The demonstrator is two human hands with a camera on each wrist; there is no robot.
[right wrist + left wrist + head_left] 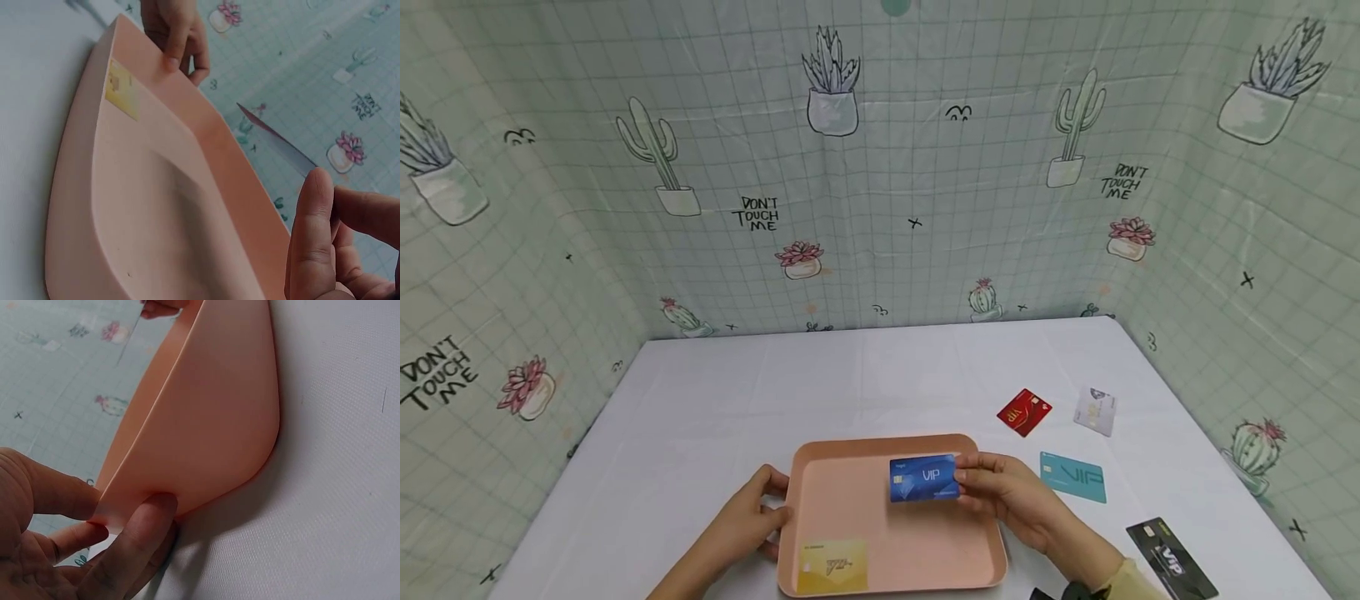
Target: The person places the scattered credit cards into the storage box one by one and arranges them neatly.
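My right hand (pixel 1011 498) pinches a blue VIP card (pixel 917 478) by its right end, thumb against fingers. The card hangs above the pink tray (pixel 842 448), its printed face toward the head camera. From the right wrist, this blue card (pixel 281 147) shows nearly edge-on, with a shadow on the tray floor below. At the tray's left side, my left hand (pixel 747 517) holds the wall with curled fingers. In the left wrist view, a fingertip (pixel 156 509) presses against the tray wall. A yellow card (pixel 832 567) lies inside the tray's near left corner.
On the white table right of the tray lie a red VIP card (pixel 1024 412), a pale card (pixel 1095 411), a teal VIP card (pixel 1072 477) and a black VIP card (pixel 1171 560). Cactus-printed cloth (pixel 880 183) hangs behind the table and at both sides.
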